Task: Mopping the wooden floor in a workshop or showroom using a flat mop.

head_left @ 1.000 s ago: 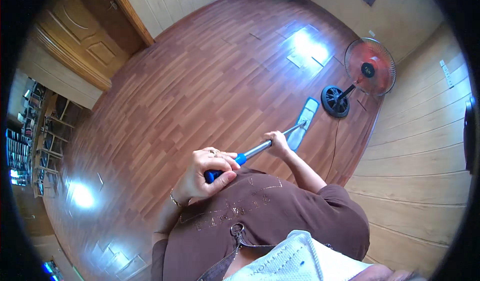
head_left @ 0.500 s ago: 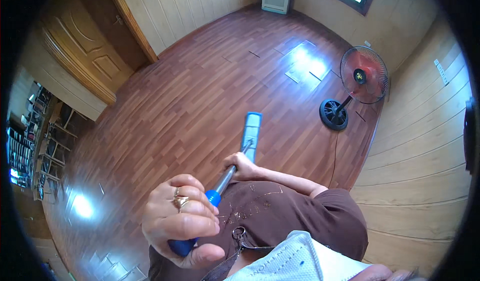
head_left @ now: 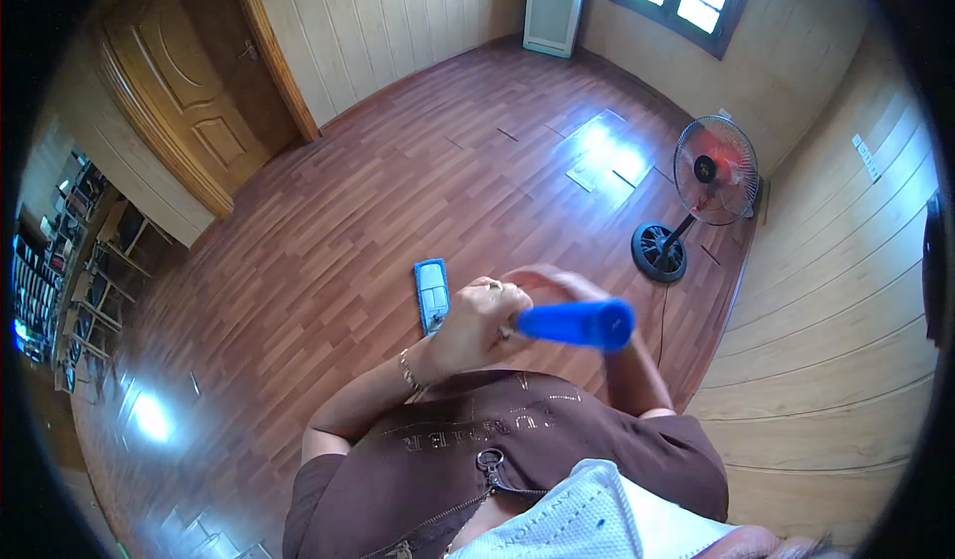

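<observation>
Blue mop handle (head_left: 575,324) clenched in left hand (head_left: 482,322); right hand (head_left: 559,281) behind, grip unclear; flat mop head (head_left: 432,288) on plank floor (head_left: 338,211).

Reddish-brown laminate floorboards (head_left: 328,211) cover the room, with a few dark seams showing between planks. Pale wood panelling (head_left: 826,390) lines the walls, and a moulded wooden door (head_left: 189,87) stands at upper left. At the far end, a tall white cabinet unit (head_left: 550,17) stands beside a dark-framed window (head_left: 679,2). A glaring reflection (head_left: 602,156) (nearly pure white) lies near a red-bladed pedestal fan (head_left: 716,166).
</observation>
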The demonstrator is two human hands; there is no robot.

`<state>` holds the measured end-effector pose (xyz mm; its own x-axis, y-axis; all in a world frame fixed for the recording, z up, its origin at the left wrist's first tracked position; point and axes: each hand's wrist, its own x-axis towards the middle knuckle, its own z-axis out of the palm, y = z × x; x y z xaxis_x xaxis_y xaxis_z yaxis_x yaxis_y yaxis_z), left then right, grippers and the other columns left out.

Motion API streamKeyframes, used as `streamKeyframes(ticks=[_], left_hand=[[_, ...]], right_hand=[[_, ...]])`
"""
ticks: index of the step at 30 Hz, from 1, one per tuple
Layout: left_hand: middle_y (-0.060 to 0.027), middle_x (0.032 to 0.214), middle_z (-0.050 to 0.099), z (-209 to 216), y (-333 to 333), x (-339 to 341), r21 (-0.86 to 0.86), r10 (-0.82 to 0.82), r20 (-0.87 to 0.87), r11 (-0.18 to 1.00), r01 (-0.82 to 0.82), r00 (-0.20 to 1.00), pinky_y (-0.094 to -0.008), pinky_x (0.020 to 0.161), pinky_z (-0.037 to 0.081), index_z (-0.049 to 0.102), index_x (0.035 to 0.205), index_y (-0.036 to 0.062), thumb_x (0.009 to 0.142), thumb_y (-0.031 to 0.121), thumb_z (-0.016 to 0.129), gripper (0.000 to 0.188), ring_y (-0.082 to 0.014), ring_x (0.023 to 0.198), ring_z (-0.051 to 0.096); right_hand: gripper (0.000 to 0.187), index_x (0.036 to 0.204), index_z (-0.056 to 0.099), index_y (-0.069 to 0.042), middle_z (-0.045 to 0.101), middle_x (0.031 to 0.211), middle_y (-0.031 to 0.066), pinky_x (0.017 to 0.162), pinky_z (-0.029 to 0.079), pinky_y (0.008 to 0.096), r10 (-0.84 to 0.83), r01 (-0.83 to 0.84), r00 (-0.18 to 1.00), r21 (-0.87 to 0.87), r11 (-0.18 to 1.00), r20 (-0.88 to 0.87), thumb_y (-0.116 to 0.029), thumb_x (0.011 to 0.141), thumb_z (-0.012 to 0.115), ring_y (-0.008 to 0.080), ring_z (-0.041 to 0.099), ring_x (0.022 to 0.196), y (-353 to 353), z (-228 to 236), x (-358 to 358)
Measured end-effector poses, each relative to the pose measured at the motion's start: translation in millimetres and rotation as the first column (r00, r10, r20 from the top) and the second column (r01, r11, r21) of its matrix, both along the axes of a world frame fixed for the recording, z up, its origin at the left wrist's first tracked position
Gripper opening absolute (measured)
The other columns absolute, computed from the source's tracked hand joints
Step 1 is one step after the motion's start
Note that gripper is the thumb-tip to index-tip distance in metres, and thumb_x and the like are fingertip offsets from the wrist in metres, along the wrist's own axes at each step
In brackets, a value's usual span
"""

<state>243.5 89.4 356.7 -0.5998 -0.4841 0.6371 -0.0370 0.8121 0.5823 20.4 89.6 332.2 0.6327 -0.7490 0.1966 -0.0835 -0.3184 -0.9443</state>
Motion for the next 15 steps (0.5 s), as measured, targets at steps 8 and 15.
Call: streamKeyframes(ticks=[8,15], left_hand=[[-0.0137,0.076,0.06,-171,-24,-46,0.286,-0.112,0.302,0.958,0.022,0.947,-0.0448,0.064,0.045,0.055,0.079,0.0082,0.078,0.029,0.072,0.027,-0.0363,0.073,0.06],[-0.0065,0.076,0.058,-192,-14,-63,0.21,-0.087,0.377,0.978,0.007,0.922,-0.0455,0.067,0.044,0.05,0.078,0.0151,0.076,0.029,0.069,0.024,-0.0294,0.081,0.06]], right_hand=[[0.048,0.101,0.065,-0.003,0.064,0.102,0.0192,0.084,0.049,0.0465,-0.3,0.511,0.86,-0.672,0.536,0.414,-0.047,0.081,0.062,0.0352,0.063,0.094,95,147,-32],[0.036,0.073,0.064,-0.015,0.066,0.076,0.0021,0.065,0.05,0.0389,-0.094,-0.166,0.969,-0.881,0.444,-0.23,-0.05,0.075,0.072,0.0214,0.066,0.077,117,175,-24]])
